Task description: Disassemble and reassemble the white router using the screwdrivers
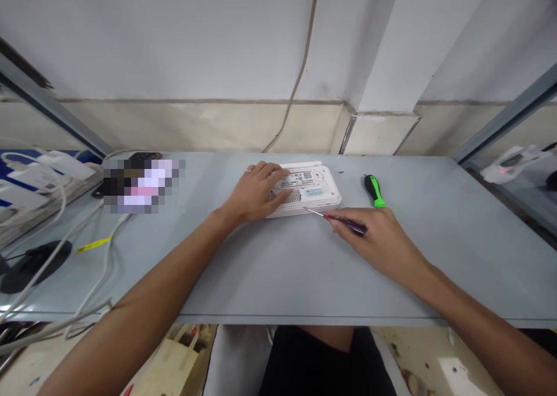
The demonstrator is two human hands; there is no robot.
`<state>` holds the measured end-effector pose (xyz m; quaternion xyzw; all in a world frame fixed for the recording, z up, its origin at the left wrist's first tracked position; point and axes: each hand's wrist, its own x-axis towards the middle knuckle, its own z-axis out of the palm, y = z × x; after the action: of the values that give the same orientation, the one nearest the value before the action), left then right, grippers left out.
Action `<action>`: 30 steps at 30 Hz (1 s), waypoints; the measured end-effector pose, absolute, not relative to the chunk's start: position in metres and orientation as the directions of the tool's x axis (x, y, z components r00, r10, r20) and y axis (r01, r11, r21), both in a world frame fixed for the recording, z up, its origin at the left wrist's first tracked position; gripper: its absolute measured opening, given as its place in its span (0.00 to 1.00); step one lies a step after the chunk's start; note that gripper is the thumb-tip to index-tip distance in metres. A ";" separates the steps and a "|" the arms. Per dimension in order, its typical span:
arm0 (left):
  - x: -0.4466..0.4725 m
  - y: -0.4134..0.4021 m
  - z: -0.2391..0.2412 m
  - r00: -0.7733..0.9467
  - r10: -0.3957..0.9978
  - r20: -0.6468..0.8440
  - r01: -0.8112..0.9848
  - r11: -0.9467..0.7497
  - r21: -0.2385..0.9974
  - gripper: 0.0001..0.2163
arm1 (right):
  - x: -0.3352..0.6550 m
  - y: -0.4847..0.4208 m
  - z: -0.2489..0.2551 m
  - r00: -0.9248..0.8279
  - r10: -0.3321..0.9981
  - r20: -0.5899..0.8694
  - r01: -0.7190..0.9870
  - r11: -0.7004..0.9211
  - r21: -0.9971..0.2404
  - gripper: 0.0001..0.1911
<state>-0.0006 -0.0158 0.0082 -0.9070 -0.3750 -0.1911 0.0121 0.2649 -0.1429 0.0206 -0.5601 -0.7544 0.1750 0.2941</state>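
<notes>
A white router-like box (331, 194) lies on the grey table, its vented, labelled side up. My left hand (259, 191) rests over its left end, thumb and forefinger spread across the top. In my right hand (383, 233) is a thin screwdriver (348, 222) with a dark and red handle. Its metal tip meets the near edge of the box; whether it sits in a gap there I cannot tell. Right of the box lies a green and black screwdriver (375, 191), beyond my right hand, with part of it hidden.
White adapters (56, 166) and cables crowd the table's left side, near a blurred-out object (148, 184) and a black rounded object (37, 265). A yellow tag (93, 245) hangs on a cable. Metal posts stand at both sides, and a white device (516, 162) lies far right.
</notes>
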 end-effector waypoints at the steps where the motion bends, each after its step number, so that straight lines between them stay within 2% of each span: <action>1: 0.000 -0.017 0.008 0.645 0.675 0.358 0.688 -0.717 0.111 0.25 | 0.265 -0.143 0.020 -0.204 0.942 0.266 0.745 0.325 -0.582 0.14; 5: 0.003 -0.021 0.011 0.641 0.677 0.361 0.700 -0.709 0.086 0.26 | 0.259 -0.143 0.025 -0.212 0.929 0.303 0.787 0.346 -0.510 0.13; 8: 0.004 -0.023 0.016 0.630 0.687 0.364 0.711 -0.698 0.087 0.25 | 0.253 -0.147 0.030 -0.263 0.916 0.303 0.850 0.368 -0.376 0.13; 11: 0.004 -0.023 0.020 0.575 0.722 0.384 0.747 -0.655 0.115 0.22 | 0.250 -0.155 0.030 -0.305 0.899 0.314 0.888 0.388 -0.247 0.16; 13: 0.004 -0.022 0.021 0.515 0.751 0.414 0.781 -0.610 0.134 0.19 | 0.254 -0.160 0.026 -0.280 0.900 0.335 0.902 0.366 -0.229 0.17; 15: 0.004 -0.022 0.021 0.490 0.755 0.436 0.792 -0.594 0.138 0.16 | 0.262 -0.163 0.020 -0.225 0.912 0.343 0.892 0.334 -0.304 0.17; 19: 0.004 -0.022 0.018 0.520 0.726 0.451 0.767 -0.629 0.128 0.15 | 0.278 -0.156 0.012 -0.127 0.960 0.249 0.785 0.251 -0.566 0.15; 23: 0.005 -0.022 0.018 0.498 0.730 0.468 0.766 -0.624 0.157 0.15 | 0.289 -0.144 0.009 -0.114 0.983 0.143 0.679 0.182 -0.711 0.21; 25: 0.005 -0.022 0.019 0.491 0.736 0.466 0.766 -0.620 0.171 0.16 | 0.292 -0.143 0.008 -0.100 0.986 0.132 0.666 0.165 -0.728 0.20; 28: 0.005 -0.023 0.018 0.479 0.744 0.466 0.776 -0.607 0.171 0.16 | 0.291 -0.151 0.011 -0.027 0.979 0.204 0.707 0.163 -0.688 0.16; 30: 0.006 -0.023 0.018 0.481 0.746 0.461 0.781 -0.603 0.163 0.16 | 0.286 -0.160 0.014 -0.046 0.967 0.252 0.723 0.206 -0.659 0.15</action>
<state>0.0056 -0.0225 0.0179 -0.8597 -0.4440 -0.2502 0.0347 0.2861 -0.1596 0.0141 -0.6035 -0.7000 0.1811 0.3361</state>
